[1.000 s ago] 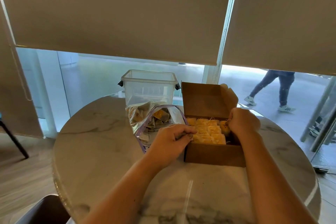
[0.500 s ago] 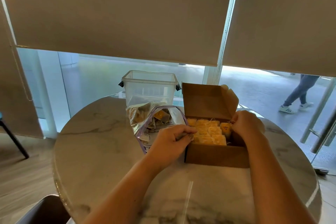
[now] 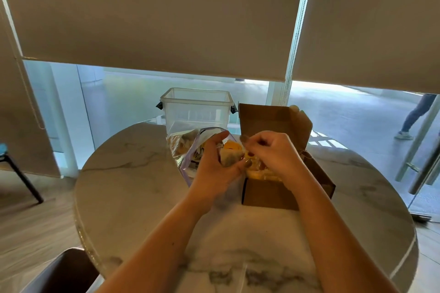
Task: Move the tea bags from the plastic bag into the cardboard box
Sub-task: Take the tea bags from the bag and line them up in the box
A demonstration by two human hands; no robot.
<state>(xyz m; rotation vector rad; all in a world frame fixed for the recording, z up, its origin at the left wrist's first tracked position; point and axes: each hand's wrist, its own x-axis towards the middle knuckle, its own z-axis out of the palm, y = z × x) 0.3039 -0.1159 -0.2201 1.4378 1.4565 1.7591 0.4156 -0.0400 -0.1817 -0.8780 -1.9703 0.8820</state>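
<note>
A clear zip plastic bag [image 3: 184,150] with a purple rim lies on the marble table [image 3: 133,188], holding several tea bags. To its right stands an open brown cardboard box [image 3: 269,194] with yellow tea bags [image 3: 256,175] packed inside. My left hand [image 3: 213,169] holds a small bunch of tea bags [image 3: 229,152] between the bag and the box. My right hand [image 3: 271,152] is right beside it, its fingers pinching at that bunch above the box's left side. Most of the box's inside is hidden by my hands.
An empty clear plastic tub [image 3: 196,109] stands behind the bag at the table's far edge. The box lid [image 3: 273,121] stands upright. A dark chair back [image 3: 62,271] is at the near left. A person's legs [image 3: 416,114] show outside the glass.
My left hand rose from the box's left edge and now holds tea bags up. My right hand moved left from the box's right side to meet it.
</note>
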